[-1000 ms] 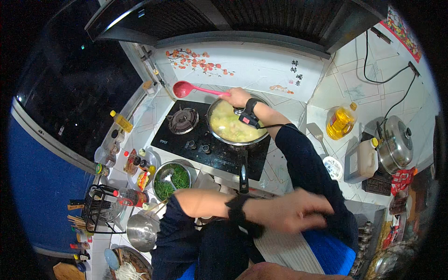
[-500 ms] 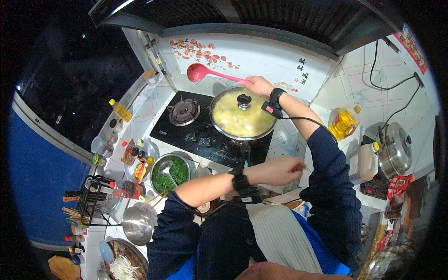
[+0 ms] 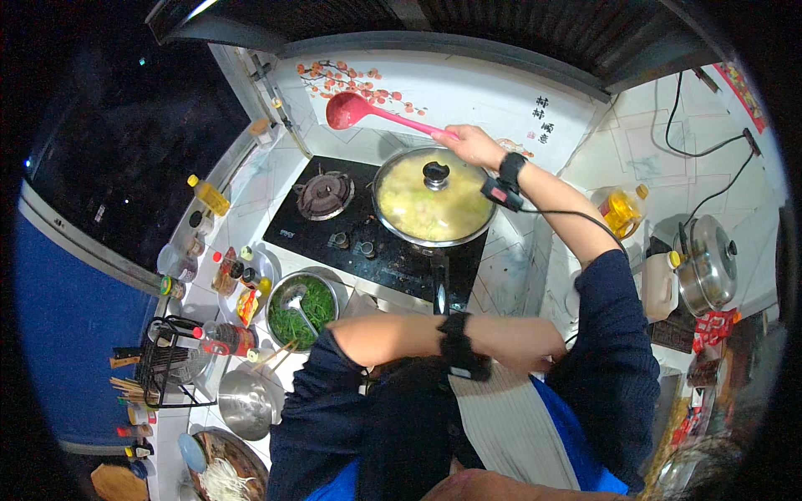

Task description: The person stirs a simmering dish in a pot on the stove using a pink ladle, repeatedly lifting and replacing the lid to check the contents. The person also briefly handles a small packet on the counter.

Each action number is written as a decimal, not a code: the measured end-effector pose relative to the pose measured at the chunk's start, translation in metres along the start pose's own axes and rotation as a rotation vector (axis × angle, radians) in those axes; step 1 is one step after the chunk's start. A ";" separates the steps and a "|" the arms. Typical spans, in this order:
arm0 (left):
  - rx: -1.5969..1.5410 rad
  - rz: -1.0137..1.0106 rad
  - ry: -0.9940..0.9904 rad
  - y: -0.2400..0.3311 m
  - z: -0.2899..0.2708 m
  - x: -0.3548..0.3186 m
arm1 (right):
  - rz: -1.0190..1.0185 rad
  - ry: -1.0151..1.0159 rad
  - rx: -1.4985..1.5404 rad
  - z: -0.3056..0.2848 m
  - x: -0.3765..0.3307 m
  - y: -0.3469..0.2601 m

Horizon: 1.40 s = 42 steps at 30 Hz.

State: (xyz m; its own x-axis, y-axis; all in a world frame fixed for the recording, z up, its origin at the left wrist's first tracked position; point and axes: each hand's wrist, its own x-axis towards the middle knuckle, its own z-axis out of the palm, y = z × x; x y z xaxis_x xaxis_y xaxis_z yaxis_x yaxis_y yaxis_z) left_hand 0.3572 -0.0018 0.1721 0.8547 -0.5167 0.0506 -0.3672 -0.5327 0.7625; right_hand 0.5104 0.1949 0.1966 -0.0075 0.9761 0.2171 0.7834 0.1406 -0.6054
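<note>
Head view: black range hood point(image 3: 434, 50) across the top, cut off by frame edge. Below it, black gas stove point(image 3: 397, 271), with whatever burner sits under the pan hidden. Lidded pan point(image 3: 434, 244) on its right half; contents pale yellow through hazy glass, too vague to identify. Pan handle pointing back toward the body, end close to left forearm point(image 3: 376, 336); can't tell if touching. Steel bowl point(image 3: 269, 311) of greens point(image 3: 317, 301) left of stove, lower-right edge partly behind left arm. Oil bottle point(image 3: 622, 215) at right, partly blocked by right forearm point(image 3: 568, 204).

Pink ladle point(image 3: 391, 116) in the air beyond the pan's far rim, against the backsplash point(image 3: 468, 88). Long axis mostly crosswise, slightly sloped: scoop end left and higher in frame, handle end right, tip hidden in grip. Can't tell if scoop holds anything.

Right hand point(image 3: 474, 147): fingers closed around ladle handle. Left hand point(image 3: 522, 346): blurred, near right sleeve point(image 3: 614, 317); can't tell if gripping or empty.
</note>
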 end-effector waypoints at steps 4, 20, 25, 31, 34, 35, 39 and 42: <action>0.214 -0.121 0.355 0.008 -0.028 -0.087 | 0.300 -0.125 0.575 0.006 -0.059 0.005; 0.447 -0.924 0.864 -0.132 -0.100 -0.214 | 0.563 0.165 1.062 0.021 -0.235 -0.015; 0.800 -0.897 0.874 -0.172 -0.127 -0.166 | 0.560 0.179 1.030 0.015 -0.268 -0.002; 0.830 -1.078 0.648 -0.199 -0.146 -0.127 | 0.634 0.248 1.063 0.003 -0.299 0.011; 0.809 -1.191 0.548 -0.213 -0.149 -0.116 | 0.620 0.273 0.878 -0.002 -0.308 0.011; 0.805 -1.203 0.550 -0.216 -0.148 -0.114 | 0.701 0.317 1.048 -0.004 -0.311 0.011; 0.753 -1.205 0.538 -0.223 -0.154 -0.113 | 0.850 0.373 1.033 -0.003 -0.312 0.007; 0.777 -1.105 0.511 -0.218 -0.160 -0.117 | 0.869 0.436 1.004 0.004 -0.308 0.001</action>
State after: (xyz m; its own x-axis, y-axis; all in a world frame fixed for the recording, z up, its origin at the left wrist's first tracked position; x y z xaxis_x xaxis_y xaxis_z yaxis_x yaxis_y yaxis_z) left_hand 0.3962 0.2820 0.1037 0.8022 0.5965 0.0258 0.5957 -0.8025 0.0347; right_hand 0.5106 -0.1045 0.1260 0.5819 0.7076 -0.4009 -0.3385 -0.2375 -0.9105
